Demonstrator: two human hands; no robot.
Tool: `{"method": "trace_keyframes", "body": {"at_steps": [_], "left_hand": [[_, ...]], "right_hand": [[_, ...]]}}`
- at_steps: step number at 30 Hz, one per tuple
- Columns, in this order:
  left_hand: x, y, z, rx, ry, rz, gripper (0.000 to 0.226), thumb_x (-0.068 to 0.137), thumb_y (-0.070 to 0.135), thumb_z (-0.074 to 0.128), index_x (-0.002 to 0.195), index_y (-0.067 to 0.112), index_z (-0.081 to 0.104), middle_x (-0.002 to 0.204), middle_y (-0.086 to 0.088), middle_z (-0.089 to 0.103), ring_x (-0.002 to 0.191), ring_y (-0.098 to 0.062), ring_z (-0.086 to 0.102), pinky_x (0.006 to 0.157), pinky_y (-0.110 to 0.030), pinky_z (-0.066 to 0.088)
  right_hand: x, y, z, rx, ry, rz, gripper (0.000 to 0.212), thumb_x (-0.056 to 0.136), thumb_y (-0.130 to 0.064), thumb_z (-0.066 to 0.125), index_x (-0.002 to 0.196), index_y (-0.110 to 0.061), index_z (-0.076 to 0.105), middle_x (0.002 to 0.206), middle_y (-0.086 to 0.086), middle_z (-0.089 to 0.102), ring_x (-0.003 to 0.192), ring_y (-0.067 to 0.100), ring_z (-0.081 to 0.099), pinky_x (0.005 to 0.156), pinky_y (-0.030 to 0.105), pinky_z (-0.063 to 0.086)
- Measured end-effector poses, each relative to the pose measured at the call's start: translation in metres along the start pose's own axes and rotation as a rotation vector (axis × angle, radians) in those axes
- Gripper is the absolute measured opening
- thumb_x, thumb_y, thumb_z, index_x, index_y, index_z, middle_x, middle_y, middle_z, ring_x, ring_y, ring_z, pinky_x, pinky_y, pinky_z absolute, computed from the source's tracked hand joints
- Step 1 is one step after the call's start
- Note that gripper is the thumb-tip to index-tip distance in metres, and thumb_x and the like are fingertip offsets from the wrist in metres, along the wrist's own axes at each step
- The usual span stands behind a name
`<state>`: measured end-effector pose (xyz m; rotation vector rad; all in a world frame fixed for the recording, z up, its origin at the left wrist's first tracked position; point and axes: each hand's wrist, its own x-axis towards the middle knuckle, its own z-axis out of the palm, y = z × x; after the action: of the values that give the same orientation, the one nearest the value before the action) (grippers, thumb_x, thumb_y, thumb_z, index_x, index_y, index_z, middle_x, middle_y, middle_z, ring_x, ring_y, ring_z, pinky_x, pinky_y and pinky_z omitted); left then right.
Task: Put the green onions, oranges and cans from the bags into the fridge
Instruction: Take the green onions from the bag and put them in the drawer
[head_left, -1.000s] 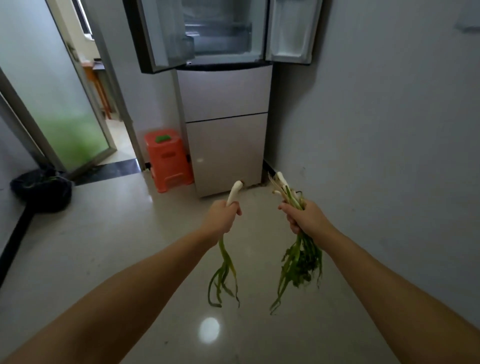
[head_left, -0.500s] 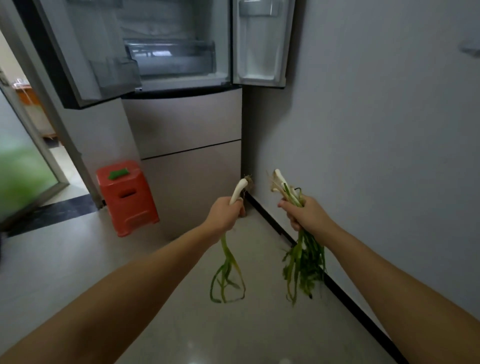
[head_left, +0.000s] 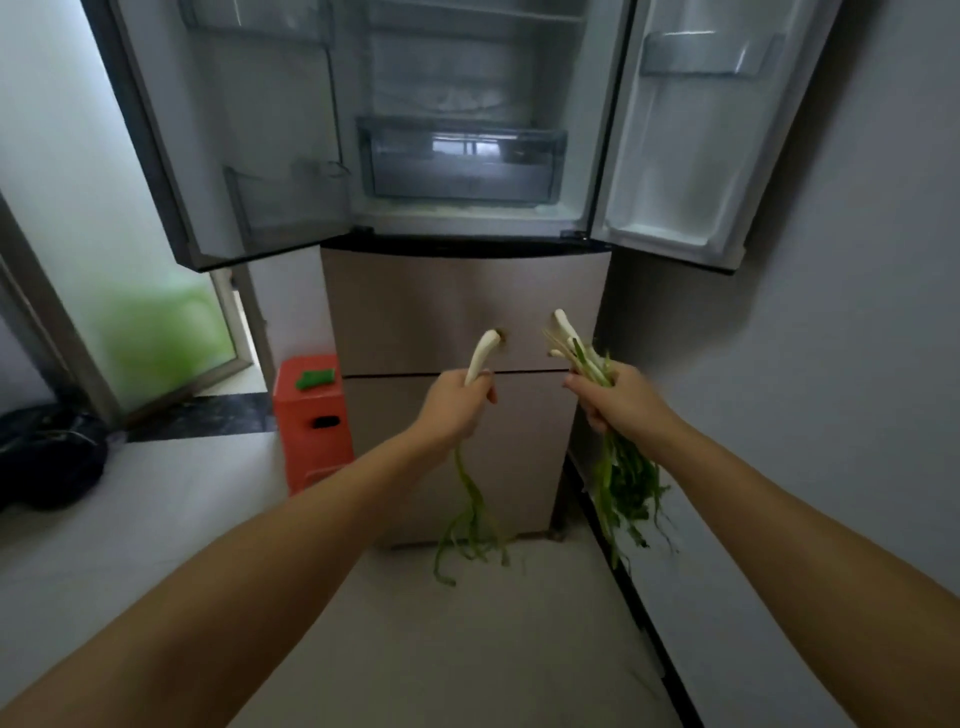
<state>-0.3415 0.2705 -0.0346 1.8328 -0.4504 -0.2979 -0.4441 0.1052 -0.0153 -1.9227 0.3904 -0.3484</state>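
In front of the fridge (head_left: 462, 312), both arms reach forward, each hand carrying green onions. The left hand (head_left: 457, 405) has its fingers (head_left: 485, 387) curled round a single green onion (head_left: 480, 353), gripping it just below the white bulb; the bulb end points up and the green leaves hang limp beneath the fist. The right hand (head_left: 618, 400) grips a bunch of green onions (head_left: 582, 358) in the same way, fingers wrapped round the stalks, white ends splayed upward and a thick tuft of green tops dangling below the wrist. The two hands are level with each other and apart, held before the seam between the fridge's two closed lower drawers.

Above them both upper doors stand wide open. The left door (head_left: 260, 156) shows a clear bin on its inner side, and the right door (head_left: 691, 156) carries a door shelf near its top. Inside the compartment sits a translucent crisper drawer (head_left: 460, 161), closed, with a shelf above it.

To the left of the fridge an orange plastic stool (head_left: 311, 431) stands on the pale tiled floor (head_left: 467, 649), a small green thing (head_left: 314, 378) lying on its top. A dark bag (head_left: 47, 457) slumps at the far left, near a frosted glass door (head_left: 119, 291). A grey wall (head_left: 831, 415) runs along the right.
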Motion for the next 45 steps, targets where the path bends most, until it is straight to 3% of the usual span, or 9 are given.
{"method": "trace_keyframes", "body": {"at_steps": [7,15,21,25,30,35,39,42,45], "left_hand": [[0.17,0.013,-0.029,0.029,0.071,0.095,0.038,0.095,0.029,0.045,0.06,0.017,0.054,0.055,-0.001,0.042,0.05,-0.016,0.04,0.054,-0.029,0.031],[0.358,0.091,-0.047,-0.079,0.012,0.177,0.038,0.098,0.027,0.04,0.064,0.014,0.052,0.05,-0.001,0.037,0.042,-0.015,0.035,0.045,-0.024,0.03],[0.469,0.145,-0.052,-0.341,-0.008,0.258,0.038,0.099,0.027,0.039,0.065,0.014,0.049,0.037,0.01,0.029,0.032,-0.007,0.024,0.038,-0.019,0.023],[0.547,0.188,-0.057,-0.585,0.087,0.325,0.04,0.101,0.028,0.037,0.065,0.012,0.046,0.033,0.009,0.027,0.026,-0.005,0.023,0.034,-0.012,0.021],[0.643,0.227,-0.066,-0.731,0.256,0.449,0.047,0.103,0.032,0.032,0.063,0.011,0.043,0.03,0.008,0.026,0.026,-0.007,0.025,0.034,-0.015,0.024],[0.729,0.216,-0.084,-0.514,0.487,0.491,0.049,0.101,0.031,0.035,0.058,0.012,0.048,0.03,0.005,0.037,0.028,-0.008,0.037,0.04,-0.022,0.033],[0.764,0.19,-0.095,-0.243,0.6,0.446,0.05,0.099,0.031,0.04,0.052,0.017,0.053,0.048,-0.003,0.05,0.051,-0.022,0.05,0.063,-0.035,0.044],[0.771,0.201,-0.101,0.004,0.572,0.438,0.053,0.098,0.036,0.04,0.051,0.016,0.055,0.054,-0.005,0.053,0.066,-0.025,0.055,0.069,-0.033,0.046],[0.779,0.201,-0.106,0.035,0.511,0.363,0.054,0.099,0.039,0.038,0.053,0.015,0.055,0.056,-0.002,0.053,0.06,-0.021,0.052,0.066,-0.029,0.042]], "right_hand": [[0.176,-0.025,0.024,0.014,-0.095,-0.127,0.018,0.093,-0.019,0.057,0.101,-0.003,0.056,0.061,0.002,0.044,0.047,0.011,0.042,0.043,0.021,0.037],[0.351,-0.073,-0.003,0.033,0.038,-0.207,0.012,0.092,-0.017,0.059,0.085,-0.009,0.053,0.056,0.004,0.04,0.039,0.009,0.037,0.039,0.02,0.033],[0.471,-0.131,-0.034,-0.192,0.074,-0.323,0.008,0.091,-0.017,0.06,0.087,-0.009,0.059,0.059,0.004,0.045,0.043,0.011,0.041,0.042,0.019,0.036],[0.565,-0.187,-0.057,-0.534,0.142,-0.493,0.016,0.087,-0.024,0.061,0.088,-0.008,0.062,0.067,0.007,0.055,0.052,0.017,0.051,0.055,0.027,0.043],[0.671,-0.248,-0.064,-1.037,0.17,-0.678,0.017,0.086,-0.027,0.06,0.088,-0.01,0.061,0.082,0.009,0.058,0.084,0.031,0.06,0.066,0.033,0.041],[0.766,-0.275,-0.063,-1.427,0.186,-0.782,0.016,0.088,-0.031,0.056,0.097,-0.018,0.058,0.092,0.007,0.056,0.083,0.027,0.054,0.066,0.032,0.041],[0.843,-0.276,-0.047,-1.572,0.122,-0.879,0.018,0.093,-0.027,0.048,0.105,-0.018,0.058,0.1,0.007,0.06,0.086,0.025,0.056,0.071,0.031,0.043],[0.893,-0.27,-0.032,-1.604,0.107,-0.918,0.02,0.094,-0.028,0.045,0.106,-0.019,0.058,0.097,0.006,0.06,0.08,0.023,0.053,0.066,0.03,0.041],[0.938,-0.261,-0.015,-1.579,0.072,-0.969,0.024,0.094,-0.029,0.043,0.108,-0.016,0.057,0.102,0.009,0.063,0.085,0.025,0.057,0.064,0.03,0.039]]}}
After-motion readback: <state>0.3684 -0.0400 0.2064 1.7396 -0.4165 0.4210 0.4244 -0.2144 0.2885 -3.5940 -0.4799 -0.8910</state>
